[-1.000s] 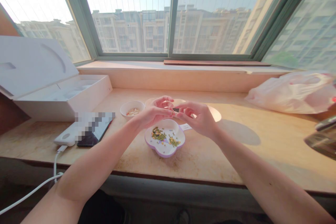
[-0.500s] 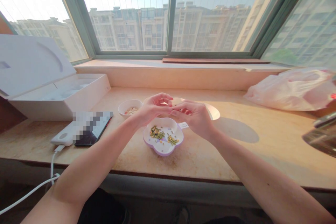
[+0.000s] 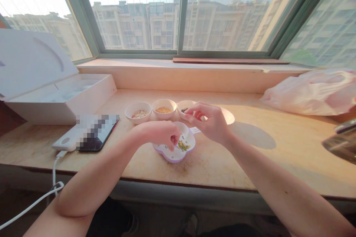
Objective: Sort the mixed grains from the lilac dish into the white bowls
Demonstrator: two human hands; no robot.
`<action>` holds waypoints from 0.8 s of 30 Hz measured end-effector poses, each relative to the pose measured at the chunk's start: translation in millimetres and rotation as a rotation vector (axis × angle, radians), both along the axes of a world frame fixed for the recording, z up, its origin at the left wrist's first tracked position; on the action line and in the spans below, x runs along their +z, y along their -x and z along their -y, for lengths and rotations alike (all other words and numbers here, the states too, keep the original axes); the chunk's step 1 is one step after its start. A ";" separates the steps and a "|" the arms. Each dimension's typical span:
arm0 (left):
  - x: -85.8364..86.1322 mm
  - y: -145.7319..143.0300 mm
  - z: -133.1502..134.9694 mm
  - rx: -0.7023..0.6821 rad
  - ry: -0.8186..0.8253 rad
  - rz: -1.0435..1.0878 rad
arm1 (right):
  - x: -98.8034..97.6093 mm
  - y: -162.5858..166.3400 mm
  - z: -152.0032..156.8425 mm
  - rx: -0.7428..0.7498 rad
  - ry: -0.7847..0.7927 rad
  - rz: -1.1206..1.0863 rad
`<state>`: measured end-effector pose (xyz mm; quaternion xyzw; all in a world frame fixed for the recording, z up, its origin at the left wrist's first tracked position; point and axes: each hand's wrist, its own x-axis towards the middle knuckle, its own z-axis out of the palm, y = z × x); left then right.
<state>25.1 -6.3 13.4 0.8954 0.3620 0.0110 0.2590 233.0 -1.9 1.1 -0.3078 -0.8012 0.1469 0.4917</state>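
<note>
My left hand [image 3: 164, 132] reaches down into a white flower-shaped dish [image 3: 172, 157] with a purple rim. Its fingers are curled together, and whatever is between them is hidden. Green and yellow beans [image 3: 183, 146] lie in the dish beside those fingertips. Over the right-hand white bowl [image 3: 180, 104], which has dark bits [image 3: 184, 110] in it, is my right hand [image 3: 208, 118]. Its thumb and fingertips are pinched; anything held is too small to name. The middle bowl [image 3: 164, 116] contains yellow grains, and the left bowl [image 3: 138, 121] has pale and reddish pieces.
A white round dish [image 3: 228, 116] is partly behind my right hand. At left are an opened white box [image 3: 97, 94], a phone [image 3: 101, 137] and a white power bank [image 3: 65, 142] with its cable. A plastic bag [image 3: 308, 94] lies at right, below the window.
My hands were together above the dish and have separated. The left has come down into the dish; the right has shifted slightly right, over the right-hand bowl. The bowls show more fully.
</note>
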 end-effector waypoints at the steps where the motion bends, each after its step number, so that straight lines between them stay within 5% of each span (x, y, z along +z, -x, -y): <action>1: 0.7 -2.0 1.5 -0.001 0.005 -0.042 | 0.5 -0.1 0.1 0.011 -0.009 -0.002; 8: 9.1 -10.0 4.4 -0.087 -0.010 -0.236 | 3.7 -0.4 -0.4 0.024 -0.053 -0.014; 17: 12.8 -5.4 4.1 -0.091 0.010 -0.152 | 25.2 -49.1 -37.5 -0.513 0.159 0.302; 24: 19.5 9.9 -9.2 0.018 0.046 0.173 | 20.6 -86.5 -59.4 -0.700 0.505 0.661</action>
